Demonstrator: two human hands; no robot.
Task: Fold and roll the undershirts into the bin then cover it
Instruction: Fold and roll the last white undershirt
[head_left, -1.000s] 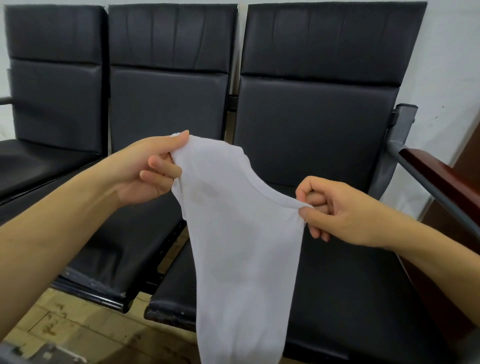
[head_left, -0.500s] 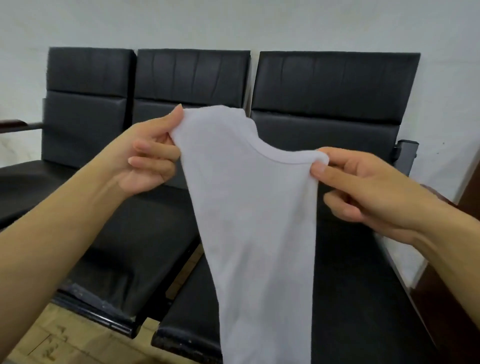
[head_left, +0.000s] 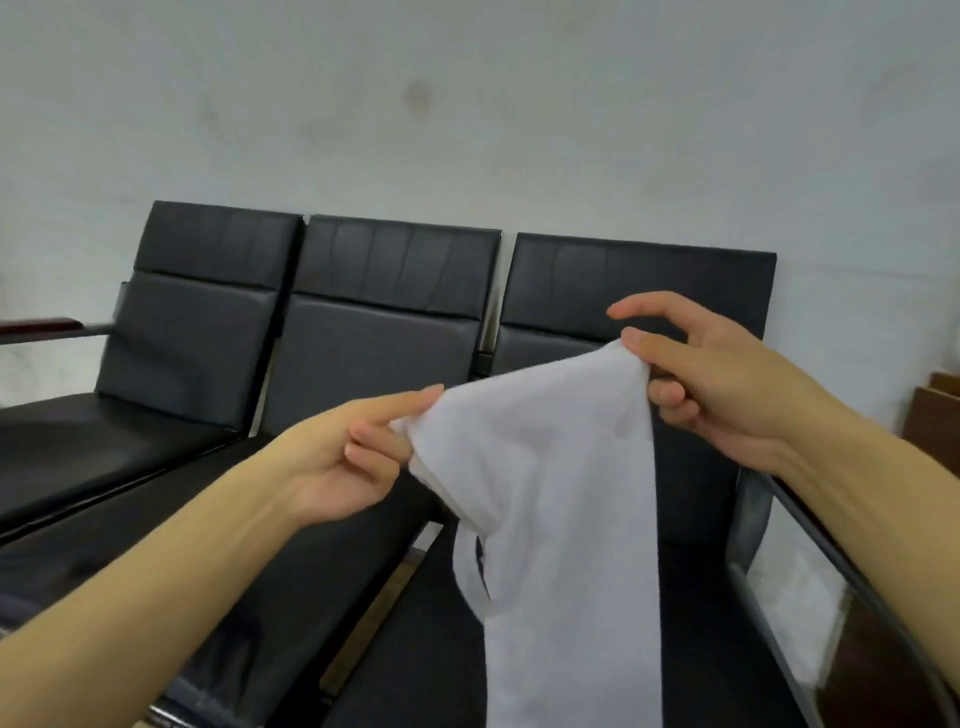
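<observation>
A white undershirt (head_left: 561, 499) hangs in the air in front of me, over the rightmost black seat. My left hand (head_left: 353, 457) pinches its upper left corner between thumb and fingers. My right hand (head_left: 711, 384) pinches the upper right corner, a little higher, with the index finger lifted off the cloth. The shirt's lower part runs out of the bottom of the frame. No bin or lid is in view.
A row of three black padded chairs (head_left: 384, 332) stands against a pale wall. A wood-topped armrest (head_left: 841, 566) runs along the right side, another armrest (head_left: 41, 328) at far left. A brown box (head_left: 935, 421) sits at the right edge.
The view has tilted up, showing more wall. Both hands have shifted right with the shirt; the right hand now sits higher than the left, and the top edge is bunched closer together.
</observation>
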